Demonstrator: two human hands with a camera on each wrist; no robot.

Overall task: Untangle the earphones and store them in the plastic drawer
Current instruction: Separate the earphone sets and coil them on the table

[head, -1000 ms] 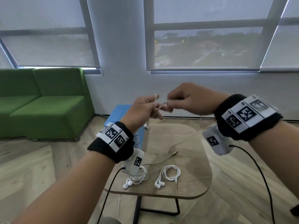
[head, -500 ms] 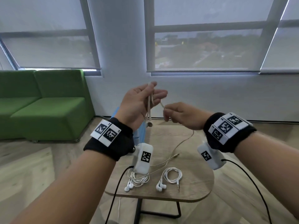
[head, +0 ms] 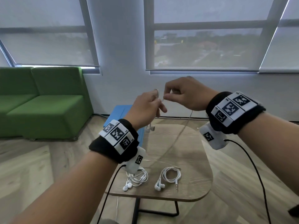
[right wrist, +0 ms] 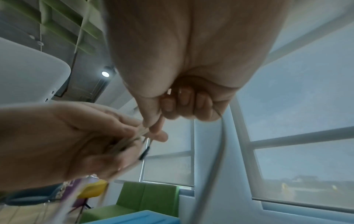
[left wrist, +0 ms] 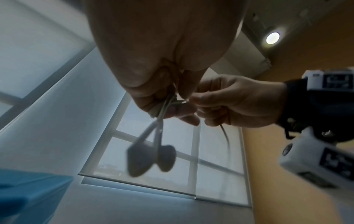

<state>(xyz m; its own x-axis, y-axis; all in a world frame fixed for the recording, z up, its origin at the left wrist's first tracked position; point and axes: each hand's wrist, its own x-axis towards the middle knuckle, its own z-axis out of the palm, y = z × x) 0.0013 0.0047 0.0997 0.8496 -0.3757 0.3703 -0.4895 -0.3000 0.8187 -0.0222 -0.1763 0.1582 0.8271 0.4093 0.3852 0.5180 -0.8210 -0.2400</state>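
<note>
I hold one pair of white earphones in the air over the table. My left hand (head: 156, 101) grips loops of its cable (left wrist: 166, 104), and the two earbuds (left wrist: 151, 157) dangle below the fingers. My right hand (head: 167, 94) pinches the same cable (right wrist: 147, 128) right at the left fingertips. The free length of cable (head: 181, 133) hangs from the right hand down to the table. The blue plastic drawer (head: 119, 110) stands at the table's far left, partly hidden by my left wrist.
Two more coiled white earphones lie near the wooden table's (head: 191, 162) front edge, one on the left (head: 137, 177) and one in the middle (head: 169, 175). A green sofa (head: 45, 102) stands at the left. Black wires hang from both wrist cameras.
My right hand has risen and moved left to the left hand's fingertips. The left hand has turned its back toward me and sunk a little, still holding the cable.
</note>
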